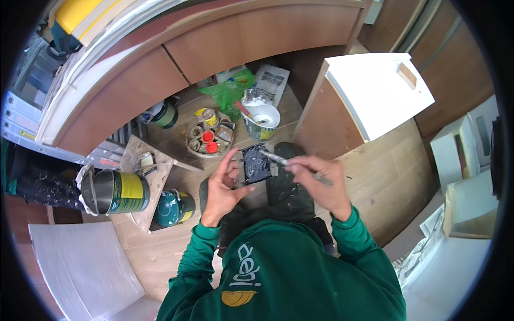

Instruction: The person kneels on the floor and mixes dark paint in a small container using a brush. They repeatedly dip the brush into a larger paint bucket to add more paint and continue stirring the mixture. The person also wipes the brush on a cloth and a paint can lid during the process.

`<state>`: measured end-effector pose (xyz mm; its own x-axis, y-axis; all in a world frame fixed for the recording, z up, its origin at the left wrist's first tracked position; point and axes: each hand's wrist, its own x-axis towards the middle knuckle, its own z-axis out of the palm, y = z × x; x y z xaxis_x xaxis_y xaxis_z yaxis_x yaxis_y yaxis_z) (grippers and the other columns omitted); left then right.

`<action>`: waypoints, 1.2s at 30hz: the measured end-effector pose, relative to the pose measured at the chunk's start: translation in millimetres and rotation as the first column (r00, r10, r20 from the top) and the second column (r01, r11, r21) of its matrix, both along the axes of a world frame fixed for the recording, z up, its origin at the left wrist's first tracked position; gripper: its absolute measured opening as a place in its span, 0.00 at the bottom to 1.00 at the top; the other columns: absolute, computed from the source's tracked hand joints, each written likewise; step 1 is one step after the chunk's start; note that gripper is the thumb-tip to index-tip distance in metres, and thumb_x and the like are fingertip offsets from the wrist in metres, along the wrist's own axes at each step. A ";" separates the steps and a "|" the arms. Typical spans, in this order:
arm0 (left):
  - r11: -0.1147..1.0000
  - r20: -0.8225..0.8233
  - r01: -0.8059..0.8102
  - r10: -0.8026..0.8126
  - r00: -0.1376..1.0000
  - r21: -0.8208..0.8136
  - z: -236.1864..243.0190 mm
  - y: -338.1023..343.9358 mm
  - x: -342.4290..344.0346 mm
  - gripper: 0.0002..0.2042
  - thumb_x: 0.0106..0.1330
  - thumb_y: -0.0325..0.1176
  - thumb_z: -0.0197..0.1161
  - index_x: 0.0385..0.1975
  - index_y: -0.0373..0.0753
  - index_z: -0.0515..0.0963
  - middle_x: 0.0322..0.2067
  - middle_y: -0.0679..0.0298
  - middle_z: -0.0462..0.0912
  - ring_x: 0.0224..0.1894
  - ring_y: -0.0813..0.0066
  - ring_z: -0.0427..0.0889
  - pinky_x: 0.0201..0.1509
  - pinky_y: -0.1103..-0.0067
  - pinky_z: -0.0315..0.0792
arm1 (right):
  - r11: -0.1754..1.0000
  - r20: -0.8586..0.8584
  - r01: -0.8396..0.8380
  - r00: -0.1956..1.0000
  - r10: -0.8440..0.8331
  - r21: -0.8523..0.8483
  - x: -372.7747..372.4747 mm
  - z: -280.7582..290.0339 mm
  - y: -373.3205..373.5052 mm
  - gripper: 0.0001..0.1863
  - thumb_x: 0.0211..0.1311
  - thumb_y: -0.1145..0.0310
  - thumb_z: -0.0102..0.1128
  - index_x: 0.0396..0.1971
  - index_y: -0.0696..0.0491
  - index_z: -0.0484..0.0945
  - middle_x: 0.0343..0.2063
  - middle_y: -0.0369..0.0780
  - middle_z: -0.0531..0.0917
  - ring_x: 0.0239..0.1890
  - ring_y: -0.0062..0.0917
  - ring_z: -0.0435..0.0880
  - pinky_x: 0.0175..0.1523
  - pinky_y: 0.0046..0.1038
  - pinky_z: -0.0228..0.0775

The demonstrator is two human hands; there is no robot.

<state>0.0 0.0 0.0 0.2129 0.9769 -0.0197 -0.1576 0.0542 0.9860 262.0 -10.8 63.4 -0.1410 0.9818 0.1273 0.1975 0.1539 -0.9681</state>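
My left hand (220, 191) grips the left side of a small black rectangular tray (256, 163), thumb along the near edge and fingers on the far side. The tray's surface looks smeared and glossy, with pale bits at its edges. In my right hand (325, 181) is a slim, paint-spattered tool (277, 159), perhaps a brush or a spatula. Its tip touches or hovers just over the tray's upper right; I cannot tell which. Both hands are above my knees. Just beyond the tray stands a white-smeared bucket (261, 128) with a red-handled tool (243, 109) leaning in it.
A round tray (194, 148) of small pots lies ahead, near a green plastic bag (235, 88). To the left, a large paint bucket (126, 191) rests on a wooden board (143, 218), above a teal-lidded bucket (170, 207). A white-topped cabinet (369, 85) stands on the right.
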 end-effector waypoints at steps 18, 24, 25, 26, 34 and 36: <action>0.998 0.060 0.025 -0.029 0.998 0.063 6.6 8.9 14.5 0.53 0.47 0.01 0.68 0.78 0.37 0.58 0.53 0.67 0.71 0.53 0.78 0.76 0.58 0.79 0.75 | 0.997 0.057 -0.028 0.998 0.024 0.072 6.5 14.3 -2.5 0.07 0.62 0.76 0.68 0.39 0.57 0.89 0.25 0.39 0.89 0.27 0.16 0.87 0.34 0.22 0.76; 0.997 0.122 0.047 -0.054 0.991 0.054 7.6 7.4 14.5 0.53 0.47 0.01 0.67 0.78 0.36 0.56 0.62 0.60 0.72 0.62 0.70 0.77 0.63 0.74 0.77 | 0.993 -0.039 0.121 0.992 -0.121 -0.004 4.0 13.8 3.9 0.07 0.65 0.74 0.67 0.39 0.57 0.89 0.24 0.40 0.88 0.28 0.12 0.84 0.33 0.21 0.74; 0.996 0.114 0.056 -0.063 0.991 0.065 7.3 7.3 14.7 0.53 0.47 0.01 0.67 0.78 0.36 0.56 0.63 0.59 0.72 0.63 0.69 0.76 0.64 0.74 0.77 | 0.998 -0.020 0.069 0.997 -0.069 0.010 2.3 13.5 2.6 0.07 0.65 0.74 0.67 0.39 0.57 0.89 0.23 0.39 0.88 0.27 0.12 0.83 0.33 0.21 0.74; 0.995 0.104 0.064 -0.072 0.992 0.077 7.0 7.5 14.6 0.53 0.48 0.01 0.66 0.78 0.36 0.56 0.64 0.58 0.72 0.64 0.68 0.76 0.64 0.73 0.77 | 1.000 0.000 0.018 1.000 -0.018 0.023 1.0 13.2 0.0 0.07 0.65 0.74 0.67 0.39 0.57 0.89 0.23 0.39 0.88 0.27 0.12 0.83 0.32 0.22 0.74; 0.996 0.125 0.069 -0.077 0.989 0.063 6.1 5.6 14.7 0.53 0.47 0.01 0.66 0.78 0.36 0.57 0.63 0.58 0.71 0.65 0.67 0.75 0.65 0.72 0.77 | 0.997 -0.025 0.078 0.997 -0.078 0.028 0.2 13.4 1.6 0.06 0.63 0.74 0.68 0.38 0.57 0.89 0.23 0.39 0.87 0.24 0.14 0.81 0.30 0.22 0.72; 0.995 0.112 0.071 -0.078 0.991 0.064 6.1 5.6 13.8 0.53 0.47 0.01 0.67 0.78 0.36 0.57 0.63 0.59 0.71 0.65 0.68 0.75 0.65 0.73 0.77 | 1.000 -0.003 -0.012 1.000 0.012 -0.006 -3.3 15.4 -1.4 0.06 0.63 0.74 0.68 0.37 0.57 0.89 0.23 0.39 0.88 0.24 0.13 0.82 0.31 0.21 0.73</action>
